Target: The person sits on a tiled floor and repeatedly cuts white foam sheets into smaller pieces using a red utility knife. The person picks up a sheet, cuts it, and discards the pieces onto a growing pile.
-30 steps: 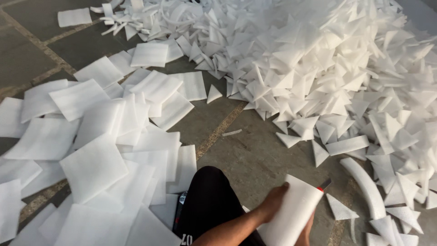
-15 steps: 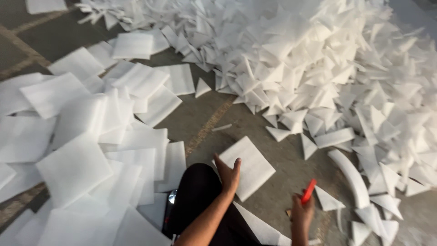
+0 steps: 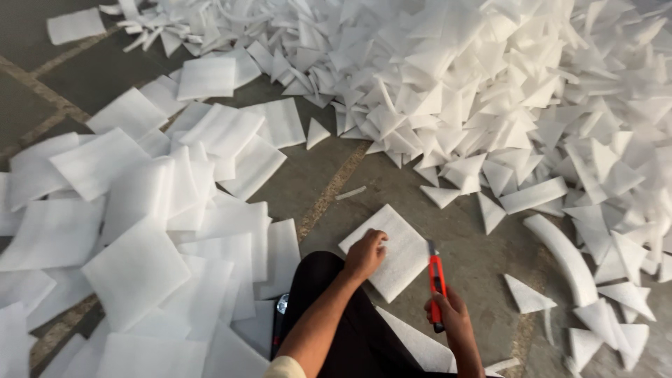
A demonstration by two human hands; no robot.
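White square foam sheet (image 3: 399, 246) flat on floor, left hand (image 3: 364, 255) pressing.

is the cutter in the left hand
No, the right hand holds the orange cutter; the left hand presses the foam square.

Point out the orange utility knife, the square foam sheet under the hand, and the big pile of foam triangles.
orange utility knife (image 3: 437, 276), head view, on the middle of its body.
square foam sheet (image 3: 402, 255), head view, on its bare centre.
pile of foam triangles (image 3: 504, 84), head view, on the heap's middle.
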